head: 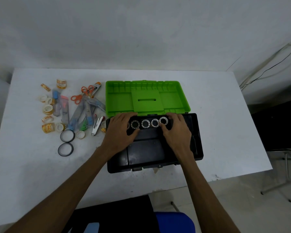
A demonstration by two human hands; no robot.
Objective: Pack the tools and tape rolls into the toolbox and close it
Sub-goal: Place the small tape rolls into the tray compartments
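Head view looks down on a white desk (225,115) carrying an open toolbox (198,148) with a black base and a green lid (121,101) folded back flat behind it. Along the far edge of the base stands a row of black tape rolls (145,123) with white cores, set side by side. Left hand (123,130) lies over the left end of that row, its fingers loosely bent across the rolls and its thumb reaching toward the row's middle. Right hand (176,130) holds the rightmost roll (163,121), fingers curled over its far side and thumb against its near side. Left of the toolbox, well apart from the hands, lie clear tape rolls (48,109), two flat black rings (67,135), orange-handled scissors (77,99), utility knives (64,108) and a stapler (97,126).
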